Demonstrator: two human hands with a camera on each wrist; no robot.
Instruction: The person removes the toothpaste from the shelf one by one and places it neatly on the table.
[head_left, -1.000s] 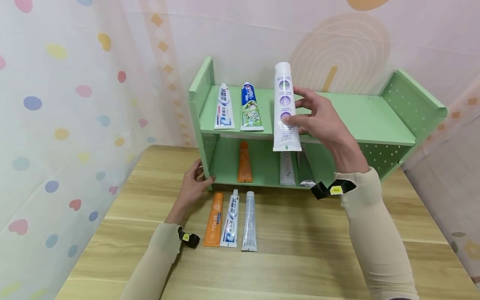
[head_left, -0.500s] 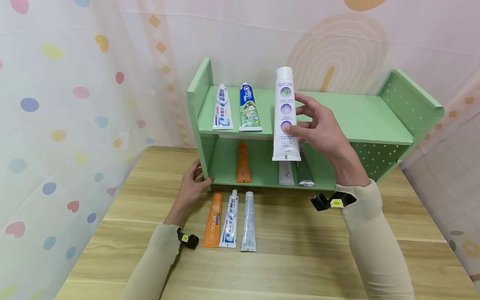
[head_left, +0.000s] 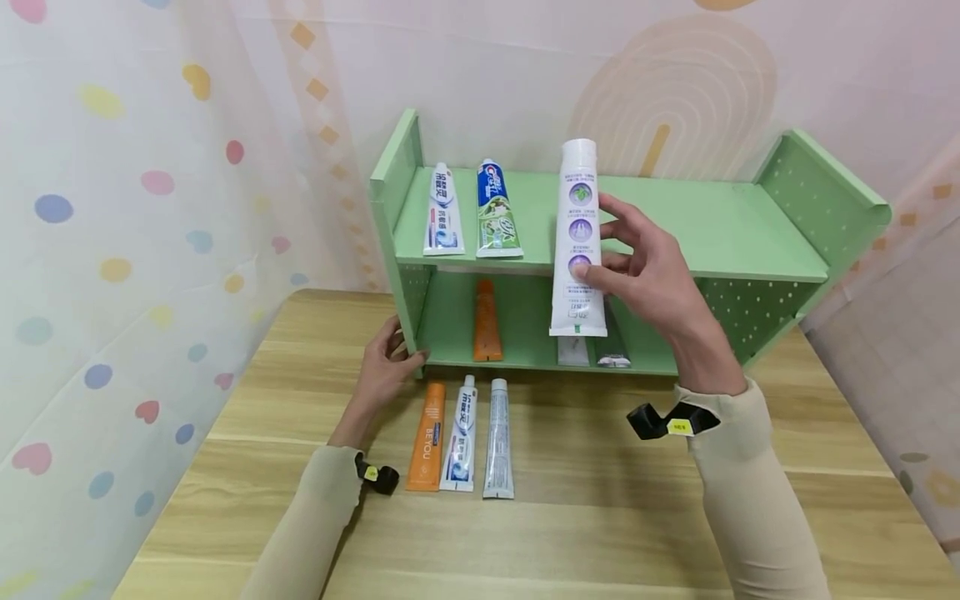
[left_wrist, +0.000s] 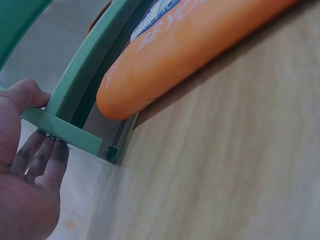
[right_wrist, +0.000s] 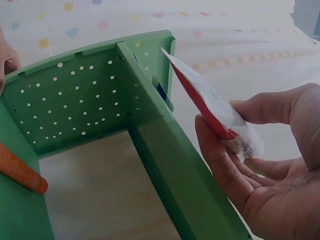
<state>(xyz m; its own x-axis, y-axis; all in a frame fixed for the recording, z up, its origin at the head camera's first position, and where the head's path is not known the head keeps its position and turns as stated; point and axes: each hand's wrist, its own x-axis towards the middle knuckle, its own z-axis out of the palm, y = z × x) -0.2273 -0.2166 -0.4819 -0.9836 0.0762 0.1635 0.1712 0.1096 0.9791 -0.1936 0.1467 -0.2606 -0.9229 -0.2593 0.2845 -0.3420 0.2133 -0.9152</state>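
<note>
My right hand (head_left: 648, 275) pinches a white toothpaste tube (head_left: 577, 296) with purple and green round pictures, thumb on its front and cap up. It is held before the upper board of a green shelf (head_left: 750, 225); in the right wrist view the tube (right_wrist: 200, 92) shows a red side. My left hand (head_left: 386, 367) grips the shelf's left side panel near its foot, thumb and fingers on opposite faces in the left wrist view. On the upper board lie a white-and-blue toothpaste tube (head_left: 444, 212) and a blue-and-green Crest tube (head_left: 497, 208).
On the lower board are an orange tube (head_left: 487, 325), a pale tube (head_left: 573, 352), partly hidden, and a dark tube (head_left: 613, 342). On the wooden table (head_left: 570, 533) lie an orange tube (head_left: 427, 437), a white-and-blue tube (head_left: 460, 437) and a silvery tube (head_left: 498, 442).
My right hand has brought the white tube lower and slightly right in the head view, covering more of the pale tube. My left hand stays on the side panel.
</note>
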